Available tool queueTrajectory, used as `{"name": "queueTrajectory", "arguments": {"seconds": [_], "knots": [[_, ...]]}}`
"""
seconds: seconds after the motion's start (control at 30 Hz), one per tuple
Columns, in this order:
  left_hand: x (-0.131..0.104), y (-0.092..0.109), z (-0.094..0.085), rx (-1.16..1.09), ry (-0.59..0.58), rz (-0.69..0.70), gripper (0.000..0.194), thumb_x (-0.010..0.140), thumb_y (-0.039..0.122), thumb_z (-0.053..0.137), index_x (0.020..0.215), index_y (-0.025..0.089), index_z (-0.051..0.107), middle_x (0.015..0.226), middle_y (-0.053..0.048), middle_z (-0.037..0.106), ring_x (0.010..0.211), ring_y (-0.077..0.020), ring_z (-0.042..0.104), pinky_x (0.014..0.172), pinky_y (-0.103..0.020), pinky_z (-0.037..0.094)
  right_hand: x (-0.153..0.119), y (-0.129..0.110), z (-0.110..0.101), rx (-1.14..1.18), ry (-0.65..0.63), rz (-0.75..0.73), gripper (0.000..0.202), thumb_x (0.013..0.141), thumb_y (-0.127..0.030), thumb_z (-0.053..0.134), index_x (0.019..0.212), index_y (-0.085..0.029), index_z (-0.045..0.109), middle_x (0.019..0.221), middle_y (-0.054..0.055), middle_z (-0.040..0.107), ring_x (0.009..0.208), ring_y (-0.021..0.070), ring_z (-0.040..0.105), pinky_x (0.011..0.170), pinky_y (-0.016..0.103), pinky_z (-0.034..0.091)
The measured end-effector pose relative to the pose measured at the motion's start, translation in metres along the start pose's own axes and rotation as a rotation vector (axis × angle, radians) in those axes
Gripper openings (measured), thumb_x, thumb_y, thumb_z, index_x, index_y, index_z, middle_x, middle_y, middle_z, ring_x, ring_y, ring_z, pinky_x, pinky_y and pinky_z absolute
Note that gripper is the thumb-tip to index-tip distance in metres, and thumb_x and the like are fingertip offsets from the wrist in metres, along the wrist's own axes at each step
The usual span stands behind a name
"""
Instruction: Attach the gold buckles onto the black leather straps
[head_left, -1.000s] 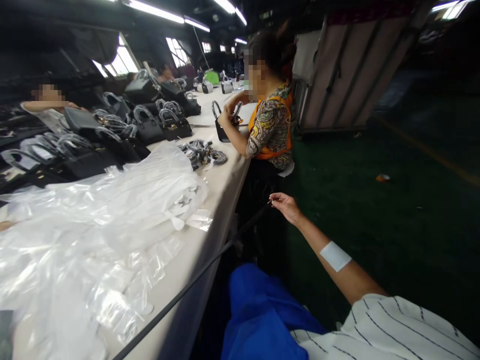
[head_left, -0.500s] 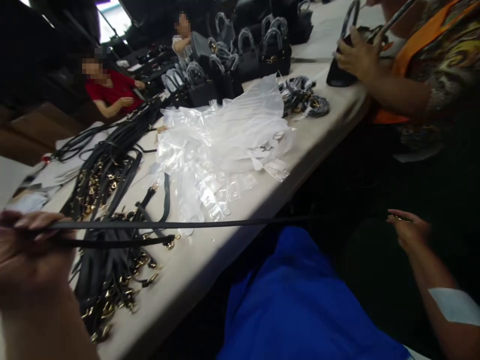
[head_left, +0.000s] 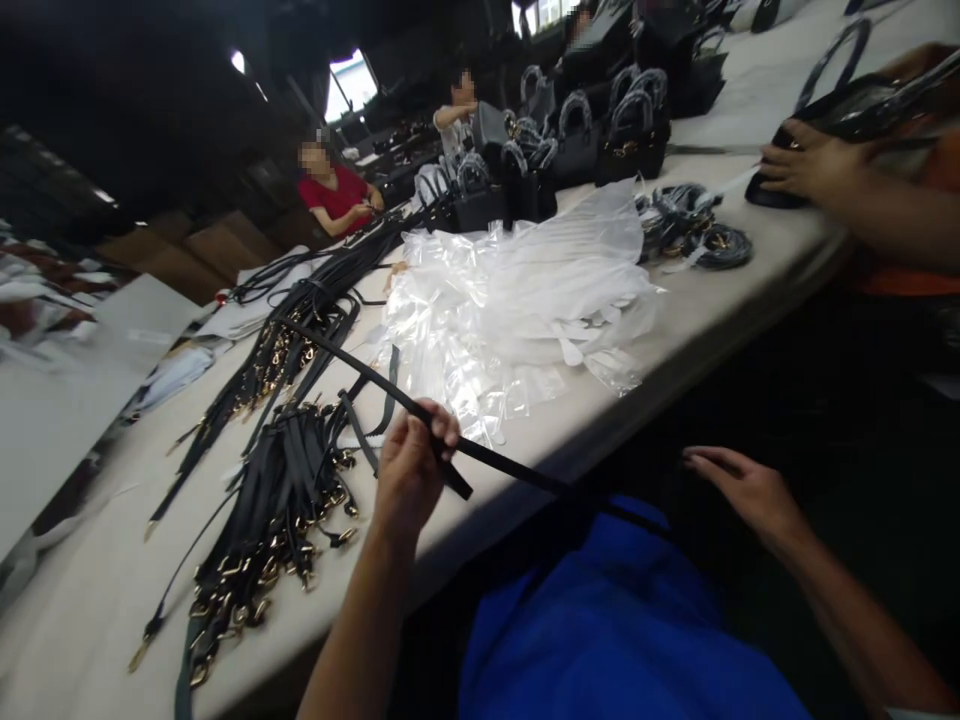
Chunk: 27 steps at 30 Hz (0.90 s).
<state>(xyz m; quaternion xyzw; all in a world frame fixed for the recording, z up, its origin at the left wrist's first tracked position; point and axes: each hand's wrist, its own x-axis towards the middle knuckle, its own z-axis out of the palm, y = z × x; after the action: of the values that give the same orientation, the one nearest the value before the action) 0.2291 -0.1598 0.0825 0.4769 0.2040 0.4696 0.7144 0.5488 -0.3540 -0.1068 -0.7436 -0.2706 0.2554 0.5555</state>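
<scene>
One black strap (head_left: 420, 415) pinched in the left hand (head_left: 409, 470).

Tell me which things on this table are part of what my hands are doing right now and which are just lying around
In hand:
left hand
right hand
black strap

Lying about:
pile of straps
plastic bags
black handbags
coiled straps
</scene>
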Motion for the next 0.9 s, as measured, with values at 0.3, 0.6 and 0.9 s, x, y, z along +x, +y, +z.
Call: {"name": "queueTrajectory", "arguments": {"seconds": [0.3, 0.6, 0.9], "knots": [[-0.035, -0.054, 0.049, 0.627, -0.279, -0.145, 0.022, 0.095, 0.036, 0.048, 0.094, 0.017, 0.059, 0.072, 0.0, 0.055, 0.065, -0.0115, 0.049, 0.064, -0.025, 0.041, -0.018, -0.209, 0.1, 0.561, -0.981, -0.305, 0.044, 0.095, -0.048, 0.047, 0.122, -0.017, 0.063, 0.117, 0.011, 0.067, 0.091, 0.0173, 0.067, 0.077, 0.029, 0.056], [-0.024, -0.051, 0.023, 0.365, -0.215, -0.289, 0.022, 0.092, 0.037, 0.054, 0.102, 0.018, 0.06, 0.082, -0.002, 0.064, 0.067, -0.0128, 0.06, 0.068, -0.027, 0.049, -0.016, -0.206, 0.122, 0.914, -0.897, -0.068, 0.023, 0.082, -0.038, 0.071, 0.084, -0.016, 0.062, 0.071, 0.002, 0.064, 0.064, 0.0148, 0.061, 0.054, 0.025, 0.049], [0.06, -0.007, -0.027, 0.174, -0.078, -0.021, 0.041, 0.093, 0.052, 0.046, 0.115, 0.017, 0.048, 0.072, -0.001, 0.064, 0.035, -0.0041, 0.045, 0.03, -0.013, 0.026, 0.038, -0.221, 0.134, 0.739, -0.826, -0.028, 0.025, 0.082, -0.025, 0.071, 0.104, -0.018, 0.061, 0.072, -0.001, 0.055, 0.05, 0.0041, 0.036, 0.045, 0.017, 0.028]]}}
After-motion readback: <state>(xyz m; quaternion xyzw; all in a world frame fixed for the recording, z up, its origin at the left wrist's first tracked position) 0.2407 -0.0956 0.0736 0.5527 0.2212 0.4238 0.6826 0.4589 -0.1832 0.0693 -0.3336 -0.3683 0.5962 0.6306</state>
